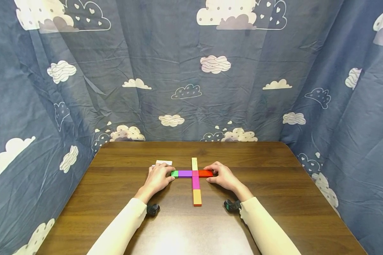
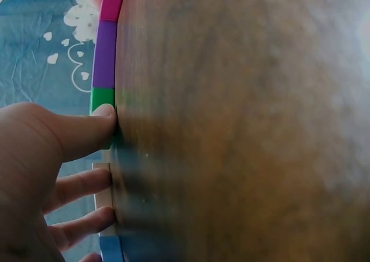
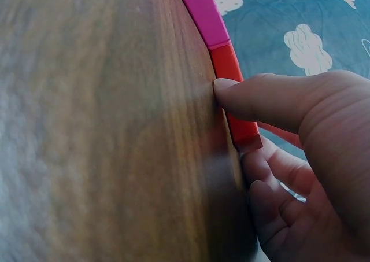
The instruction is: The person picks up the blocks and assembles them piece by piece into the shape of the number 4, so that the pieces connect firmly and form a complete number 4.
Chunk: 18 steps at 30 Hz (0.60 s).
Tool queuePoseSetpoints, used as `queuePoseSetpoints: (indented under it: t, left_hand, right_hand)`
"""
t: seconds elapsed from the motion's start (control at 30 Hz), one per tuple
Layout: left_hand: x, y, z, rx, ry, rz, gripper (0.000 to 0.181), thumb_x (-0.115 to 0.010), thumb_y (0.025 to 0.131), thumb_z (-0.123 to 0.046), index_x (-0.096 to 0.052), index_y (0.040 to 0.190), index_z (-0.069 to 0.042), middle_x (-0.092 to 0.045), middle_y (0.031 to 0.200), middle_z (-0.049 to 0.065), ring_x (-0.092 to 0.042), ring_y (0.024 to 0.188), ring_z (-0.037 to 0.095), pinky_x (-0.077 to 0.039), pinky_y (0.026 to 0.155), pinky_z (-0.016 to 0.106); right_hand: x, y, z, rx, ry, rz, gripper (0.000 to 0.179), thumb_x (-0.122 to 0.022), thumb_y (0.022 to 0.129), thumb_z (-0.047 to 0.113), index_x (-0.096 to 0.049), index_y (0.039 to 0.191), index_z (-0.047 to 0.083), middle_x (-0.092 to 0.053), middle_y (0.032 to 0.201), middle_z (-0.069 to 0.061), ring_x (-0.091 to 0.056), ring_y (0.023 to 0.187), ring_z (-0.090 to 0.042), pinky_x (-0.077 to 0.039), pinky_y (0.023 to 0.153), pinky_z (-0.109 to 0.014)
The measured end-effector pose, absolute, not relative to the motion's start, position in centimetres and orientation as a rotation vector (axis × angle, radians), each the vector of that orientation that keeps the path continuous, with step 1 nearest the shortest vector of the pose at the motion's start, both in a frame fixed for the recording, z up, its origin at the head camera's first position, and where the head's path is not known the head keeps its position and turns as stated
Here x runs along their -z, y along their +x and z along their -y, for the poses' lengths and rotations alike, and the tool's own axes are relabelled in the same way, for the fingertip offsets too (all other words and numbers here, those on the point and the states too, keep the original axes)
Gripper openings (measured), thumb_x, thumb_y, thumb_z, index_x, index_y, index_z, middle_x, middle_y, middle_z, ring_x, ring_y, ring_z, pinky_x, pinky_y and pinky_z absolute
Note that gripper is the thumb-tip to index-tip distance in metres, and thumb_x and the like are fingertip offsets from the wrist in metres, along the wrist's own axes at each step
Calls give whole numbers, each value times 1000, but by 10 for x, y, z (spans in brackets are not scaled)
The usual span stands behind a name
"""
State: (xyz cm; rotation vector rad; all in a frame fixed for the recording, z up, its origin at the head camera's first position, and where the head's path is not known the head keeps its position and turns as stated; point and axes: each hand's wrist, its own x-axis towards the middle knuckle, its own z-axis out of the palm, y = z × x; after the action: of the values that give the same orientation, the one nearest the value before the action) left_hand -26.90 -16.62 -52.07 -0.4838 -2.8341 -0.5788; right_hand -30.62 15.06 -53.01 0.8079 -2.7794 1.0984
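Observation:
Flat colored blocks form a cross on the table. My left hand pinches the green block at the cross's left end, thumb on its near side. My right hand pinches the red block at the right end, its thumb along the near side. Between them lie a purple block and a pink center. A pale yellow block extends to the back; a magenta block and an orange block extend toward me.
Behind my left hand lies a white piece. The left wrist view shows a beige block and a blue block by the other fingers. Brown wooden table surrounds the cross; a cloud-patterned curtain hangs behind it.

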Motion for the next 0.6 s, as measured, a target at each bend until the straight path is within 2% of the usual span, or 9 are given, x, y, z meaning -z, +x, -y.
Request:
queuePoseSetpoints:
  t: [0.17, 0.43, 0.6]
  left_hand:
    - [520, -269, 165, 558, -469, 2856, 32, -79, 87, -30, -74, 118, -22, -64, 124, 3, -52, 120, 32, -32, 99, 61]
    - [517, -268, 164, 543, -466, 2867, 33, -80, 86, -29, -74, 118, -21, -64, 124, 3, -53, 118, 32, -35, 94, 58]
    - [516, -268, 163, 548, -456, 2886, 34, -79, 87, -30, -74, 119, -22, -64, 125, 3, -52, 119, 32, -35, 96, 57]
  right_hand:
    - [530, -306, -150, -1099, 808, 2782, 44, -87, 77, 14, -74, 119, 14, -63, 101, -2, -56, 88, -19, -44, 79, -36]
    - [530, -307, -150, -1092, 812, 2785, 44, -87, 77, 15, -74, 118, 14, -63, 102, -1, -56, 88, -18, -44, 79, -36]
    - [530, -307, -150, -1087, 806, 2785, 44, -87, 77, 15, -74, 118, 14, -63, 102, 0, -56, 88, -18, -44, 79, -36]
